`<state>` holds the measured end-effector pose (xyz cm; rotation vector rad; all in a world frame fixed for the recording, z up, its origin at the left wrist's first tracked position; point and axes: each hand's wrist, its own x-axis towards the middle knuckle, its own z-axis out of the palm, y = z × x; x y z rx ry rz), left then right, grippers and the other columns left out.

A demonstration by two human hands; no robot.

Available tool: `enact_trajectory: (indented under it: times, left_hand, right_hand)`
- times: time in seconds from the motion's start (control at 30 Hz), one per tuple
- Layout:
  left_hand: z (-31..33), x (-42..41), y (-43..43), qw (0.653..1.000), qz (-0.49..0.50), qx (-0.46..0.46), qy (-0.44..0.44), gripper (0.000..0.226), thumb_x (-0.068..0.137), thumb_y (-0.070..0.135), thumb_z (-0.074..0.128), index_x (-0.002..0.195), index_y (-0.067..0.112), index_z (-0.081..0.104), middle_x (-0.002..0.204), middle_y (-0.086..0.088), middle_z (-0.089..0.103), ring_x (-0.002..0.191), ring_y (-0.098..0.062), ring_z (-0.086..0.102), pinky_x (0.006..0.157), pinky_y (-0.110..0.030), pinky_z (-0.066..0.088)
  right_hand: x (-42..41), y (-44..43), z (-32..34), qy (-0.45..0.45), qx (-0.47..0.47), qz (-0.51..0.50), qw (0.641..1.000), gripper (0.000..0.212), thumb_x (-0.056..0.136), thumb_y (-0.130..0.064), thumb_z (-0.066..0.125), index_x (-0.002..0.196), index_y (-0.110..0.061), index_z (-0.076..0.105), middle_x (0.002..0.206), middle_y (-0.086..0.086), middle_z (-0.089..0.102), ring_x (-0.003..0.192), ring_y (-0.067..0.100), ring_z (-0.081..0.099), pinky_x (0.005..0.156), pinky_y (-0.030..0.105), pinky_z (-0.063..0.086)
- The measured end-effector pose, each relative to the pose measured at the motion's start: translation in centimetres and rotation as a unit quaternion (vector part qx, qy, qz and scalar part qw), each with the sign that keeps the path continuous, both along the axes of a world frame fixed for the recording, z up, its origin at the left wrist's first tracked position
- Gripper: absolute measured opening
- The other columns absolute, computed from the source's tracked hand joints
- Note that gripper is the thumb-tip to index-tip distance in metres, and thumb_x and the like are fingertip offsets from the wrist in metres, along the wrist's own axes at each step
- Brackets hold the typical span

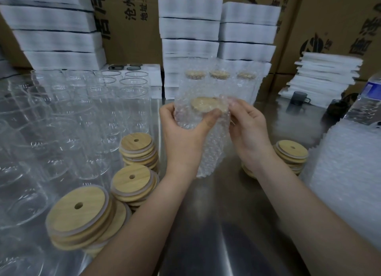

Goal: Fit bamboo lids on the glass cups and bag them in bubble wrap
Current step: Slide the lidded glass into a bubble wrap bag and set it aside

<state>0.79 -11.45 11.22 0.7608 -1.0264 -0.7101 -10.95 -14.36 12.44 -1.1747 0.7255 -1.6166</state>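
A glass cup with a bamboo lid [207, 104] stands inside a bubble wrap bag [212, 152] at the middle of the steel table [216, 224]. My left hand [185, 129] grips the bagged cup near its top, thumb across the front below the lid. My right hand [248, 123] pinches the bag's upper edge on the right. Three bagged, lidded cups [220, 78] stand behind. Many bare glass cups [61, 119] crowd the left. Stacks of bamboo lids [82, 212] lie at front left, and another lid stack [291, 155] at the right.
A pile of bubble wrap bags [348, 172] lies at the right edge. White foam stacks [191, 28] and cardboard boxes [334, 18] line the back. A plastic water bottle [367, 98] and a small dark cup [300, 98] stand at far right.
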Motion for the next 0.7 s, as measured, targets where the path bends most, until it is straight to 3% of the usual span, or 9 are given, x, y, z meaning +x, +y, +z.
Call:
enact_trajectory:
  times: [0.1,0.2,0.3,0.4,0.53,0.6,0.7]
  left_hand:
    - [0.2,0.5,0.0,1.0,-0.005,-0.015,-0.004,0.06,0.067,0.044,0.085,0.109,0.019,0.05,0.106,0.002,0.063,0.094,-0.006,0.064,0.081,-0.018,0.05]
    - [0.1,0.6,0.3,0.999,0.009,-0.037,-0.001,0.052,0.078,0.057,0.058,0.105,0.013,0.049,0.096,0.004,0.05,0.092,-0.015,0.051,0.09,-0.028,0.042]
    - [-1.2,0.2,1.2,1.0,0.014,-0.001,-0.022,0.067,0.08,0.055,0.054,0.127,0.008,0.045,0.12,-0.006,0.054,0.117,-0.024,0.051,0.106,-0.042,0.04]
    - [-2.7,0.1,1.7,0.996,-0.021,0.017,-0.083,0.085,0.066,0.041,0.062,0.142,0.016,0.031,0.137,-0.009,0.046,0.129,-0.027,0.046,0.107,-0.053,0.039]
    - [-3.2,0.1,1.2,0.974,-0.016,0.112,-0.196,0.113,0.047,0.041,0.059,0.149,0.027,0.013,0.146,-0.002,0.032,0.138,-0.023,0.032,0.114,-0.051,0.031]
    - [-3.3,0.1,1.0,0.954,0.004,0.161,-0.253,0.117,0.052,0.033,0.073,0.15,0.025,0.009,0.146,-0.003,0.028,0.138,-0.022,0.03,0.116,-0.048,0.028]
    - [-3.8,0.6,0.3,0.943,0.002,0.193,-0.273,0.115,0.065,0.014,0.085,0.151,0.025,0.009,0.145,-0.004,0.031,0.135,-0.021,0.035,0.114,-0.043,0.033]
  right_hand:
    - [-0.1,-0.1,-0.1,0.011,-0.011,-0.034,0.999,0.014,0.096,-0.009,0.057,0.092,-0.011,0.071,0.093,0.002,0.068,0.091,0.019,0.06,0.078,0.031,0.048]
    - [-0.2,-0.4,-0.1,-0.006,-0.001,-0.057,0.998,0.013,0.096,-0.01,0.058,0.091,-0.012,0.07,0.087,0.0,0.065,0.082,0.015,0.057,0.071,0.028,0.047]
    - [-0.2,-0.5,-0.3,0.0,0.001,-0.058,0.998,0.012,0.097,-0.011,0.058,0.094,-0.012,0.069,0.088,0.001,0.065,0.084,0.017,0.056,0.072,0.027,0.048]
    - [-0.1,-0.6,-0.5,0.006,0.004,-0.069,0.998,0.012,0.097,-0.014,0.057,0.096,-0.013,0.069,0.093,0.004,0.064,0.087,0.019,0.058,0.075,0.03,0.049]
    - [-0.1,-0.6,-0.5,0.002,0.012,-0.098,0.995,0.012,0.098,-0.017,0.058,0.098,-0.015,0.07,0.088,-0.002,0.066,0.083,0.014,0.06,0.073,0.03,0.05]
    - [-0.1,-0.5,-0.4,-0.003,0.01,-0.109,0.994,0.013,0.097,-0.017,0.058,0.101,-0.014,0.07,0.088,-0.003,0.067,0.08,0.01,0.061,0.07,0.026,0.051]
    - [0.0,-0.4,-0.3,-0.003,0.003,-0.116,0.993,0.013,0.096,-0.017,0.06,0.103,-0.012,0.071,0.091,-0.001,0.069,0.083,0.013,0.064,0.07,0.028,0.054]
